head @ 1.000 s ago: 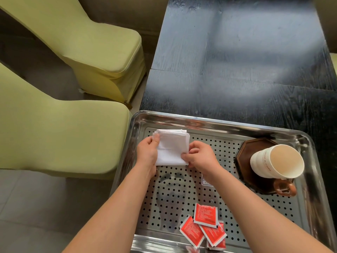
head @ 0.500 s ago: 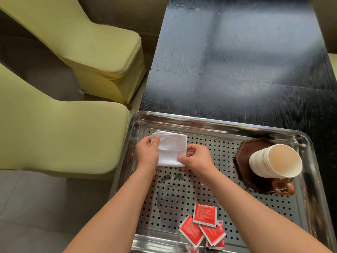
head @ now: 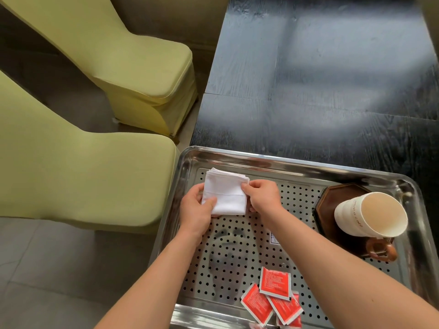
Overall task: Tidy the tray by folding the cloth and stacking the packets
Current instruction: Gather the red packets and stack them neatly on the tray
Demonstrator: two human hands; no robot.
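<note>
Perforated tray (head: 285, 160) holds folded cloth (head: 225, 195), pinched between left hand (head: 197, 210) and right hand (head: 263, 195).

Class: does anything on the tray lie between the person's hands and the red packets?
Nothing visible does. The left hand and right hand hold the folded cloth; only perforated tray floor lies between them and the red packets. The cup stands aside, right.

The single head-worn camera looks forward and down from close above the metal tray (head: 285, 160) at the near end of the dark table (head: 308, 91), with green chairs (head: 95, 176) at the left.
</note>
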